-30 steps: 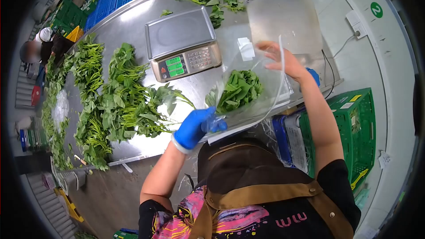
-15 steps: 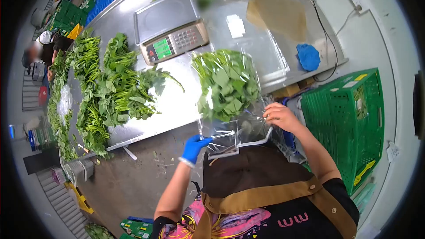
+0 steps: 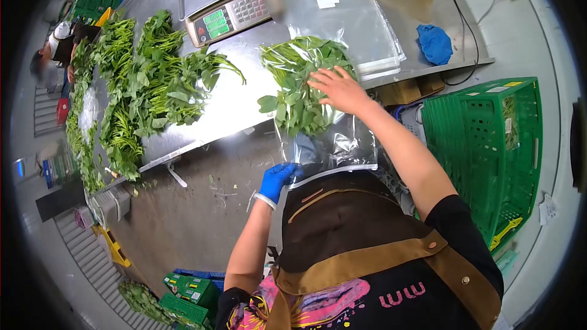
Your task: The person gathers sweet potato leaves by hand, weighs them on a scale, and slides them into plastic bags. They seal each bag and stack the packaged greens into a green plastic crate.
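A clear plastic bag [image 3: 361,140] lies at the table's front edge, its mouth hanging down toward my apron. Leafy green stems [image 3: 293,95] fill its far part, with a few leaves poking out at the left side. My left hand [image 3: 278,182], in a blue glove, is closed on the left corner of the bag's mouth. Bare and with fingers spread, my right hand [image 3: 342,90] rests flat over the right side of the greens.
Rows of loose greens [image 3: 162,85] cover the table's left side. Behind the bag stands a digital scale [image 3: 235,15]. Flat clear bags [image 3: 367,36] and a crumpled blue glove [image 3: 435,44] lie at right, above stacked green crates [image 3: 477,146]. Another person [image 3: 61,49] stands at far left.
My right hand has left the bag's mouth and moved up onto the greens, its fingers now spread. The left hand stays at the bag's left corner. The view has shifted slightly.
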